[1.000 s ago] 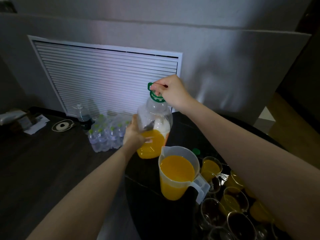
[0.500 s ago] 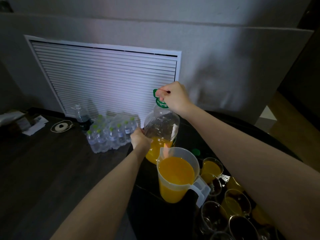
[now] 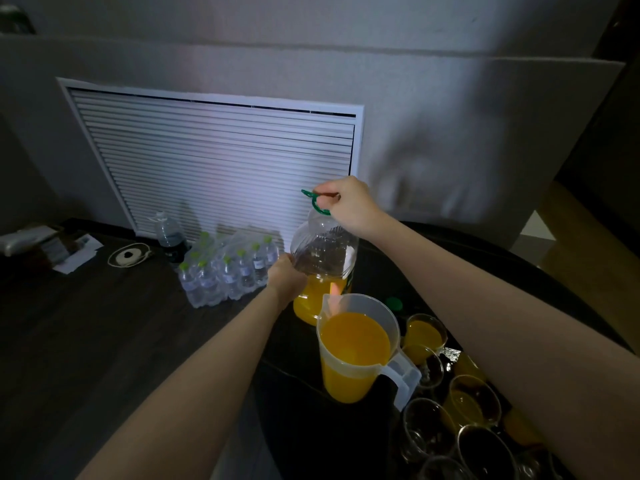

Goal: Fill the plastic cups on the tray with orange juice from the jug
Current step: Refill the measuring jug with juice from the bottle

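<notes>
On the dark worktop (image 3: pixel 311 427) the big juice bottle (image 3: pixel 323 268) stands just behind the jug (image 3: pixel 356 355); the right hand (image 3: pixel 349 202) is hooked into its green carry ring (image 3: pixel 317 202) and the left hand (image 3: pixel 287 278) clasps its side, likely to steady it upright. The jug sits nearly full, its handle toward the plastic cups (image 3: pixel 450 403) just to its right, some filled, some empty.
</notes>
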